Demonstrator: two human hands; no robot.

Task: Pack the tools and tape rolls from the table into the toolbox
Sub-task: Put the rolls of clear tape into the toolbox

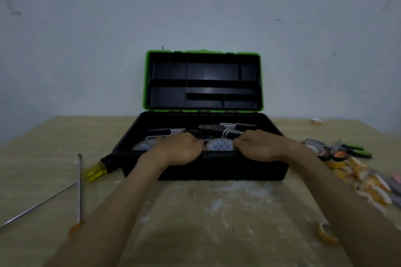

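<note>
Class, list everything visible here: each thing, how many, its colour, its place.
Toolbox: one, black with green lid, open, mid-table.
White tape rolls: two, inside toolbox, front.
Handled tools: several, black and white, inside toolbox, rear.
Metal bar: one, silver, between the hands.
Screwdrivers: at least two, yellow handles, table left.
Pliers: one, green handles, table right.
Tape scraps: many, orange and white, table right.
Table: one, pale wood.
Left hand, right hand: one each, fingers curled on the bar's ends.
</note>
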